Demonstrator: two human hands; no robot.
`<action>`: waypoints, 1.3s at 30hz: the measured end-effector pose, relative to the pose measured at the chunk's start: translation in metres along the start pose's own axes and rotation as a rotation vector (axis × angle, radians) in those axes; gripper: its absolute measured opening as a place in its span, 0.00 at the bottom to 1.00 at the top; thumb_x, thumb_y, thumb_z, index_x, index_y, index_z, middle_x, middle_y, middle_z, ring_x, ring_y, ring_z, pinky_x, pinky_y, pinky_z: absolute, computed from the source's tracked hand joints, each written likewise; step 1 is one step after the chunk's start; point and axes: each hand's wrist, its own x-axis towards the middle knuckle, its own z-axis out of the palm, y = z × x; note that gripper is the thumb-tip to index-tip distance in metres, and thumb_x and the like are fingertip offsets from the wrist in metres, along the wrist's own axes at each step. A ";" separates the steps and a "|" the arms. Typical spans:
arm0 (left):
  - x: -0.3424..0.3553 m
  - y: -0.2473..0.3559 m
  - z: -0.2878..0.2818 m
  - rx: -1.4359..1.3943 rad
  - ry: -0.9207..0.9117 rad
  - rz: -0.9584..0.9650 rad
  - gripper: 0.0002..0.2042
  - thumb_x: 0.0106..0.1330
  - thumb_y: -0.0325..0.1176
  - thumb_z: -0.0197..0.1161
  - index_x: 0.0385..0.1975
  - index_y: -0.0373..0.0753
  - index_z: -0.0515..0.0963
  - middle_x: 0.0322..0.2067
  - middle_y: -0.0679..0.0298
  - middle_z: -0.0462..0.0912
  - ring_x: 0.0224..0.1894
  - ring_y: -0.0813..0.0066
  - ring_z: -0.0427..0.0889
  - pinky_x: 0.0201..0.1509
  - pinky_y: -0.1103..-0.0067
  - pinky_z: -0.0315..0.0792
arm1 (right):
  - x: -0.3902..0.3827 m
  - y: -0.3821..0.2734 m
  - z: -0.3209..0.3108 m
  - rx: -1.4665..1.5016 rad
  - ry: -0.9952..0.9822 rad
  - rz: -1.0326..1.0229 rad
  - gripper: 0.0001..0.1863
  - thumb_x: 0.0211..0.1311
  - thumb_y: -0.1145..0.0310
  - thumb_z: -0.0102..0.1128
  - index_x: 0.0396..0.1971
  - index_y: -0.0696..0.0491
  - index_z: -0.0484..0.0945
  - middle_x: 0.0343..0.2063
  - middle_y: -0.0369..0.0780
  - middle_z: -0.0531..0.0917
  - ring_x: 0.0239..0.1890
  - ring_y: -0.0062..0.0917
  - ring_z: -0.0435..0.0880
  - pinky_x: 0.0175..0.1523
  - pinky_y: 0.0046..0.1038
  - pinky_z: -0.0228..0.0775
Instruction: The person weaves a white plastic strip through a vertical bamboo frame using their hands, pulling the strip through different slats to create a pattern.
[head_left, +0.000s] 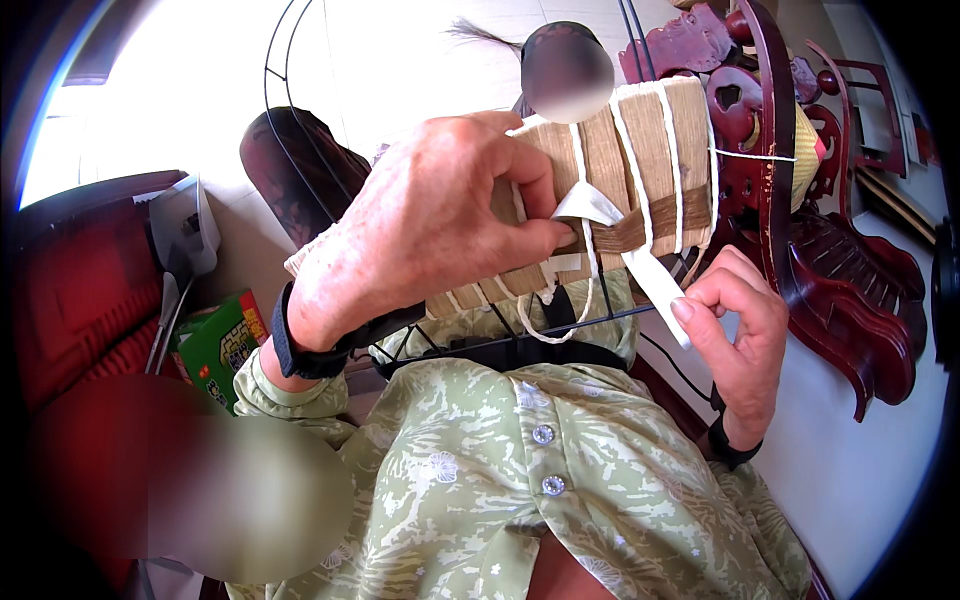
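My left hand [420, 210] rests over a pale, straw-coloured slatted panel [690, 120] bound with white cords, its thumb and forefinger closed at a folded part of a white strip [655, 290] beside a brown band [670, 215]. What exactly those fingertips grip is partly hidden. My right hand [735, 340], lower right of the panel, pinches the strip's hanging end. A loop of cord [560, 338] dangles below the panel, near thin black bars [620, 314] above my lap.
Dark red carved wooden furniture [850, 290] stands at the right. On the left are a red seat [95, 250], a grey metal object [195, 230] and a green box [215, 350]. A dark patterned object [290, 160] and upright black rods [285, 70] are beyond the panel.
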 end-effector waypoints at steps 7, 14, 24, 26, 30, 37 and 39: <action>-0.004 -0.001 0.004 0.049 -0.017 0.042 0.08 0.51 0.28 0.76 0.24 0.34 0.82 0.29 0.60 0.79 0.30 0.64 0.81 0.36 0.71 0.73 | -0.002 0.010 -0.005 0.013 -0.035 0.007 0.07 0.54 0.78 0.68 0.23 0.59 0.77 0.20 0.36 0.74 0.24 0.22 0.71 0.28 0.25 0.61; -0.014 -0.004 0.010 0.085 0.143 0.156 0.09 0.52 0.29 0.79 0.27 0.37 0.84 0.38 0.61 0.79 0.36 0.67 0.83 0.37 0.73 0.76 | 0.002 0.017 -0.013 0.116 -0.099 0.096 0.08 0.55 0.75 0.68 0.22 0.59 0.77 0.21 0.34 0.72 0.24 0.17 0.67 0.30 0.22 0.56; -0.026 -0.008 0.034 0.087 0.351 0.208 0.08 0.52 0.24 0.77 0.31 0.38 0.86 0.50 0.54 0.79 0.42 0.66 0.85 0.42 0.76 0.80 | 0.002 0.028 -0.010 0.267 -0.106 0.126 0.08 0.55 0.74 0.68 0.22 0.60 0.78 0.22 0.33 0.73 0.24 0.15 0.67 0.29 0.22 0.56; -0.028 -0.005 0.036 0.098 0.358 0.176 0.08 0.52 0.24 0.77 0.30 0.38 0.86 0.51 0.54 0.79 0.42 0.66 0.85 0.42 0.75 0.80 | 0.000 0.032 -0.010 0.280 -0.119 0.116 0.08 0.54 0.74 0.68 0.22 0.60 0.78 0.22 0.33 0.73 0.24 0.15 0.67 0.29 0.22 0.56; -0.027 -0.001 0.037 0.120 0.356 0.148 0.08 0.52 0.24 0.77 0.30 0.38 0.85 0.51 0.55 0.79 0.43 0.65 0.85 0.43 0.74 0.80 | -0.003 0.037 -0.012 0.322 -0.127 0.116 0.07 0.55 0.74 0.68 0.24 0.60 0.78 0.24 0.34 0.73 0.24 0.15 0.68 0.29 0.21 0.56; -0.026 -0.002 0.040 0.157 0.419 0.196 0.10 0.49 0.24 0.78 0.31 0.39 0.85 0.52 0.55 0.80 0.46 0.62 0.85 0.46 0.72 0.80 | -0.005 0.041 -0.012 0.367 -0.131 0.103 0.07 0.57 0.74 0.67 0.25 0.60 0.79 0.26 0.33 0.73 0.25 0.14 0.67 0.30 0.21 0.56; -0.025 -0.002 0.041 0.163 0.462 0.260 0.10 0.49 0.23 0.78 0.30 0.39 0.85 0.54 0.53 0.79 0.49 0.60 0.85 0.47 0.72 0.80 | -0.005 0.042 -0.012 0.376 -0.125 0.106 0.07 0.57 0.74 0.67 0.25 0.60 0.79 0.26 0.33 0.73 0.25 0.13 0.67 0.30 0.21 0.56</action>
